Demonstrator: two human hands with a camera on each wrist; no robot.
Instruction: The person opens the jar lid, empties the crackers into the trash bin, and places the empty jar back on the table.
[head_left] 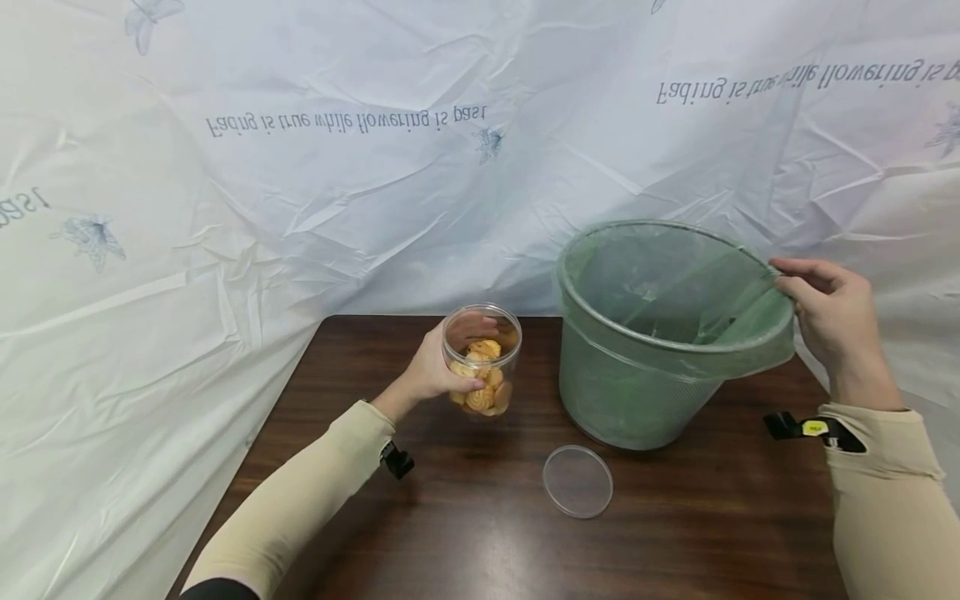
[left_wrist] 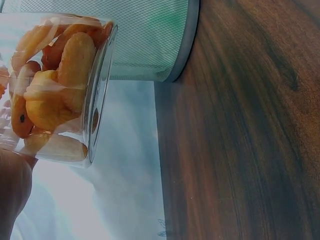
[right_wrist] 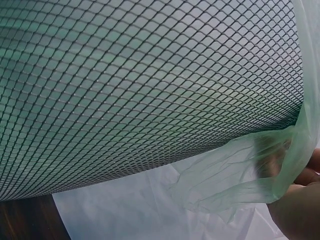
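Near the far edge of the dark wooden tabletop (head_left: 465, 533), head view: the left hand (head_left: 435, 371) is wrapped round a clear round plastic jar of golden biscuits (head_left: 482, 360), lifted and tipped, its open mouth toward the camera.
Bin, head view: a green mesh waste bin lined with a pale green plastic bag (head_left: 652, 333) is tilted, its mouth leaning toward the jar, its base on the tabletop toward the right edge.
Right hand, head view: the right hand (head_left: 832, 321) grips the bin's rim and the folded-over liner on the right side, fingers curled over the top.
Lid, head view: a clear round plastic lid (head_left: 577, 481) lies flat on the tabletop, in front of the bin, apart from both hands.
Left wrist view: the jar (left_wrist: 55, 90) fills the upper left, biscuits packed inside; the bin's mesh wall (left_wrist: 150, 40) stands just beyond it; the hand shows only at the lower left edge.
Right wrist view: mesh wall (right_wrist: 140, 85) close up; fingertips (right_wrist: 295, 205) pinch bunched liner at the lower right.
Step in hand, judged: jar open and held, bin tilted to receive.
Next move calls for: bringing the jar's mouth over the bin rim and tipping further, while the right-hand hold steadies the bin.
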